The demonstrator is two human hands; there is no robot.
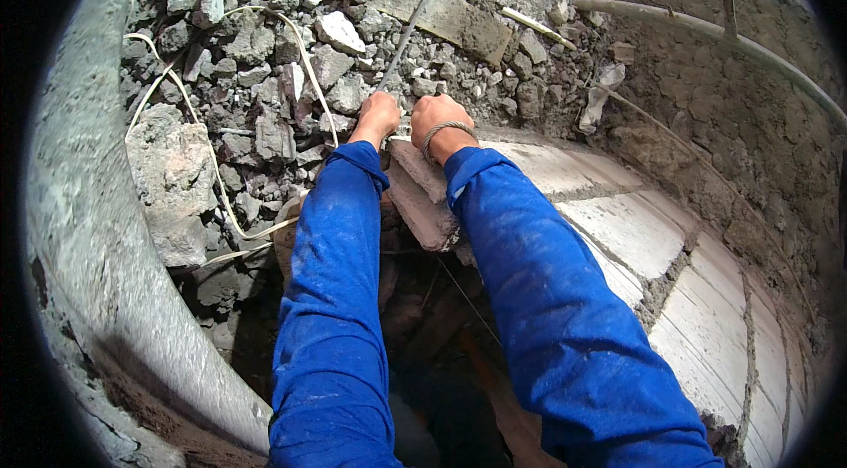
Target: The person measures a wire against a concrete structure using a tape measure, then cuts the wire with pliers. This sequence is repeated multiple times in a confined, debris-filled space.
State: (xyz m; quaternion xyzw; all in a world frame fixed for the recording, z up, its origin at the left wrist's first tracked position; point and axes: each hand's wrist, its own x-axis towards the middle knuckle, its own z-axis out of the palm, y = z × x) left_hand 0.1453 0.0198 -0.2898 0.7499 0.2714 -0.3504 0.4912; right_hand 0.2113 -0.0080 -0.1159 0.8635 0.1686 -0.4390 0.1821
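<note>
Head view: both hands, left hand (378,115) and right hand (438,118), grip metal rod (411,27).

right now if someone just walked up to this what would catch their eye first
First, the two bright blue sleeves reaching up the middle. The left hand and right hand sit side by side, fists closed around a thin metal rod that slants up into a heap of grey rubble. Next comes the curved wall of pale blocks at the right, and the dark hole under the arms.
</note>
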